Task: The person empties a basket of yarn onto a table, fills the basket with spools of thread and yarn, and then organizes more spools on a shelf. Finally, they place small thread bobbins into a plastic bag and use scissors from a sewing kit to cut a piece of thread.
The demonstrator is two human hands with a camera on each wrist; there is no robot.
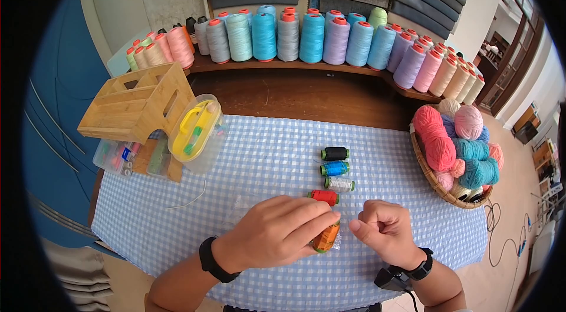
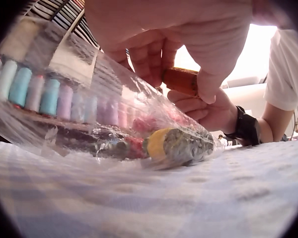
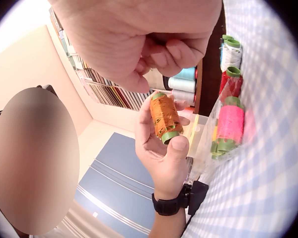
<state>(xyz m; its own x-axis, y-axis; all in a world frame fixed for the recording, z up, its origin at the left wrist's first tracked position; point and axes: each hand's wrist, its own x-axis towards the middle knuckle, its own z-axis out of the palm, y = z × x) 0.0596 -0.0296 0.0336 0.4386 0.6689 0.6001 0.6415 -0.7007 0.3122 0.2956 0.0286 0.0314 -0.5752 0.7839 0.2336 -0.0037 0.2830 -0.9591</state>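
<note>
Starting at lower centre of the head view, the left hand [image 1: 274, 232] is curled round the orange spool [image 1: 326, 238], long axis tilted up-right, green caps on wound matte thread (crinkly clear wrap alongside). Just right, the right hand [image 1: 386, 232] is clenched, pinching something unseen.

Head view: from above, looking forward and down over the checked cloth [image 1: 265, 159] toward the shelf of thread cones [image 1: 312, 38]. Left wrist view: at cloth level, very close, facing the cones [image 2: 39, 91]. Right wrist view: beneath the hand, looking sideways. All share the orange spool [image 3: 164, 116].
</note>
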